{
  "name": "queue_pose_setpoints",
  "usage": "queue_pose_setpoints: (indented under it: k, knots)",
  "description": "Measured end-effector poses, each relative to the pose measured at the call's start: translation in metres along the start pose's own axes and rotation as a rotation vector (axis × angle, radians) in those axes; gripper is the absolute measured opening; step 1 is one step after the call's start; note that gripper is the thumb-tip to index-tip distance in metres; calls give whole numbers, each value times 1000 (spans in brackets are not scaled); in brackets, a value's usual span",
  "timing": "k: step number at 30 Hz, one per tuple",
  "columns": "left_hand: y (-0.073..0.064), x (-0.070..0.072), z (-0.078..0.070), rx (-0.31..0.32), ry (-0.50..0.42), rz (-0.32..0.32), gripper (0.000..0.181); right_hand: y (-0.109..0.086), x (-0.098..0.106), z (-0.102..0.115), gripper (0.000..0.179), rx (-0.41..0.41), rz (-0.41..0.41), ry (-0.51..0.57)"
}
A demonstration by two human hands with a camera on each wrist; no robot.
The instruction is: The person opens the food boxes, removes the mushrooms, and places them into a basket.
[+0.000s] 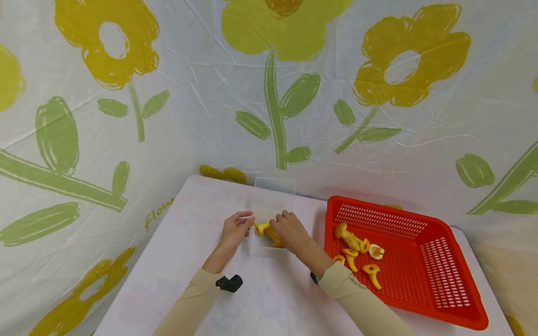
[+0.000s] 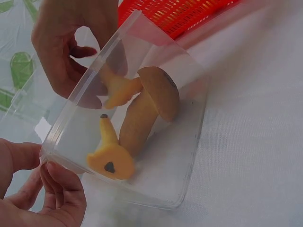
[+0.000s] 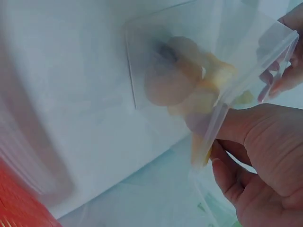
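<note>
A clear plastic box (image 2: 189, 156) with its lid (image 1: 274, 192) raised at the back stands on the table. My left hand (image 1: 232, 232) pinches the box's rim at a corner, thumb and fingertips together there in the left wrist view. My right hand (image 1: 291, 232) reaches over the opposite rim and holds a yellow mushroom (image 2: 120, 90) by its stem, just inside the box. Beneath, a larger brown mushroom (image 2: 139, 118) and another yellow mushroom (image 2: 111, 161) with a dark spot on its cap lie in the box. The right fingertips are partly hidden behind the plastic in the right wrist view.
To the right stands a red plastic basket (image 1: 424, 298) with several yellow mushrooms (image 1: 372, 276), a brown mushroom (image 1: 348, 237) and a whitish piece (image 1: 376, 252) in it. A flower-printed cloth (image 1: 201, 102) hangs behind the white table (image 1: 159, 280).
</note>
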State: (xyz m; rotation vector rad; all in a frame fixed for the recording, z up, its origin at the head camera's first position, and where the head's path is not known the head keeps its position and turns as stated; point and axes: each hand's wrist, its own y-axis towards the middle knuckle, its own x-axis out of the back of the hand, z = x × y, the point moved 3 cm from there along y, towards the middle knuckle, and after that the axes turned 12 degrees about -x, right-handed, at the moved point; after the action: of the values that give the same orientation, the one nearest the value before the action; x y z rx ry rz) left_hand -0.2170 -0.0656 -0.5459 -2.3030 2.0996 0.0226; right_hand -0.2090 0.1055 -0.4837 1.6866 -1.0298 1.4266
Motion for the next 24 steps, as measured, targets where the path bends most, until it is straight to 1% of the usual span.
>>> queue_pose_setpoints:
  k: [4, 7, 9, 12, 14, 17, 19, 24]
  knots:
    - [0, 0, 1, 12, 2, 1, 29, -2, 5, -4, 44, -9, 34, 46]
    - [1, 0, 2, 1, -1, 4, 30, -6, 12, -7, 52, -10, 53, 149]
    - [1, 0, 2, -4, 1, 2, 30, -9, 19, -11, 51, -11, 44, 249]
    - [2, 0, 1, -12, 8, -1, 30, -13, 26, -20, 45, -22, 47, 438]
    - [2, 0, 0, -4, 14, -7, 30, -16, 29, -28, 40, -36, 63, 569]
    - [2, 0, -1, 8, 20, -11, 30, -22, 29, -40, 38, -75, 106, 749]
    - [1, 0, -1, 17, 21, -12, 29, -28, 29, -49, 37, -108, 109, 830]
    - [0, 1, 1, 8, 19, 2, 30, -46, 25, -72, 38, -222, 61, 967]
